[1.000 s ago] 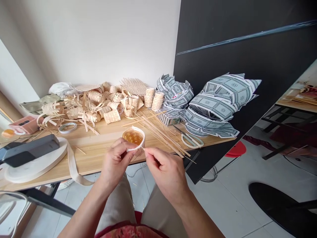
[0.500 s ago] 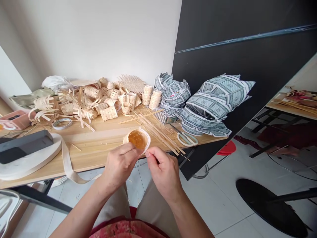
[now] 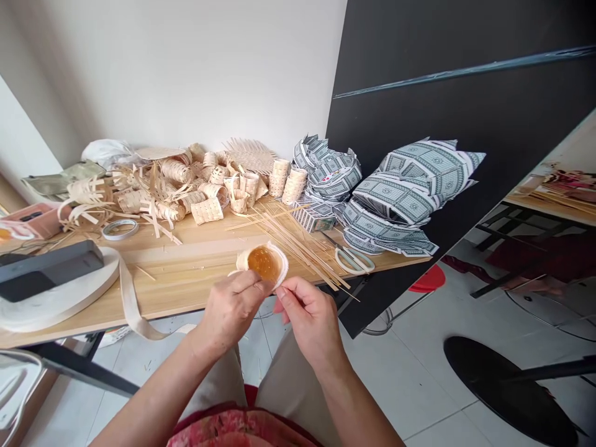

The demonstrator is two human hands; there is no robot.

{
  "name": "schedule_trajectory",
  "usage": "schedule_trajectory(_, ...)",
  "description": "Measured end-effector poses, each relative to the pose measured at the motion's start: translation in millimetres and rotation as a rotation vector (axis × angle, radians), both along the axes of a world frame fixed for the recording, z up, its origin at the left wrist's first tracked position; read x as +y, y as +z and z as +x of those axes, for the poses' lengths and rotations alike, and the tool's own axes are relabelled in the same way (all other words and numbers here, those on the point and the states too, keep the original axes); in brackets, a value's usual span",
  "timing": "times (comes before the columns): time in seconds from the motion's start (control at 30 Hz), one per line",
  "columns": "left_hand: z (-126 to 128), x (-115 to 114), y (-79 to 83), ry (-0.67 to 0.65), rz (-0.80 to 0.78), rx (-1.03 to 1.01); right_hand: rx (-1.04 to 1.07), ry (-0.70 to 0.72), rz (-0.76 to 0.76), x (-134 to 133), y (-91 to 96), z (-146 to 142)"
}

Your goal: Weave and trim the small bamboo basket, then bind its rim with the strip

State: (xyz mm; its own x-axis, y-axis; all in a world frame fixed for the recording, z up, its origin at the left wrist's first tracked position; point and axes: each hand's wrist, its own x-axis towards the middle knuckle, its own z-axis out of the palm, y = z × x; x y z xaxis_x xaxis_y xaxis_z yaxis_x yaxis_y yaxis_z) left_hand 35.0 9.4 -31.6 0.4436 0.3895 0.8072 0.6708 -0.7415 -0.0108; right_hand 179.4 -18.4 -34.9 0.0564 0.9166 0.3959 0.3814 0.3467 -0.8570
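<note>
A small woven cup-shaped basket [image 3: 265, 263], tipped with its mouth toward me, is held over the table's front edge. Its inside looks amber brown, and a white band [image 3: 282, 273] runs along the right side of the rim. My left hand [image 3: 234, 308] is closed around the basket's near side. At the lower right of the rim, the thumb and forefinger of my right hand [image 3: 313, 315] are pinched together; anything between them is too small to make out. Thin wooden strips [image 3: 302, 248] and scissors [image 3: 354, 259] lie on the table beyond my right hand.
Several woven baskets [image 3: 207, 211] are heaped at the back of the wooden table [image 3: 186, 279]. A roll of pale ribbon [image 3: 60, 310] lies at left beneath a dark grey case [image 3: 51, 270], near a tape roll [image 3: 120, 229]. Folded patterned card pieces [image 3: 410, 192] stand at right.
The basket has shifted slightly right, its mouth turned a little. My right fingers have moved slightly along the rim, with the other fingers loosening. My left hand keeps its grip.
</note>
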Motion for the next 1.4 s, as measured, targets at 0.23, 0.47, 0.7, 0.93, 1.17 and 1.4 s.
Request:
schedule_trajectory(0.23,-11,8,-9.2,-0.094,-0.102,0.162,-0.204,-0.065,0.124,4,4.6,15)
schedule_trajectory(0.47,-8,5,0.0,-0.179,-0.109,0.325,-0.597,-0.051,0.104,13,23.3,11)
schedule_trajectory(0.7,-11,0,9.0,-0.328,-0.288,0.364,-0.311,-0.109,0.339,7,29.4,11)
schedule_trajectory(0.93,-17,10,10.7,-0.494,-0.637,0.136,0.414,0.139,0.046,1,46.3,23)
schedule_trajectory(1.17,-24,17,27.0,-0.545,-0.986,-0.337,0.665,0.141,0.029,19,47.2,55)
schedule_trajectory(1.4,-32,21,35.8,-0.549,-1.129,-0.418,0.893,-0.048,-0.043,23,53.4,107)
